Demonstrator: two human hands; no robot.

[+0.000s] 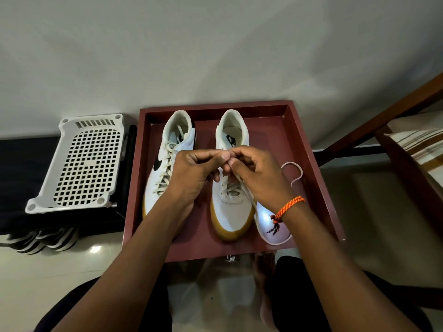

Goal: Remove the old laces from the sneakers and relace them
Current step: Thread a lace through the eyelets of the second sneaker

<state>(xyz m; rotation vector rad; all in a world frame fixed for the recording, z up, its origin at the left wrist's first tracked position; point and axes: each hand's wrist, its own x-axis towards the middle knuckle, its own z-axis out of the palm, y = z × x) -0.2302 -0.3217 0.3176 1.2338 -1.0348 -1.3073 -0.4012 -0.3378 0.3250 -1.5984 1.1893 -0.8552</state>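
At frame centre, over the right sneaker (231,188) in the red tray (311,168), both hands (230,173) pinch its cream lace (249,195); fingers hide the eyelets. Left sneaker (167,164) sits laced, partly covered by the left hand.

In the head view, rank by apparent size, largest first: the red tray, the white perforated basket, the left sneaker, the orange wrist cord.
1. Red tray
2. White perforated basket
3. Left sneaker, partly covered by the left hand, so its full extent is unsure
4. Orange wrist cord
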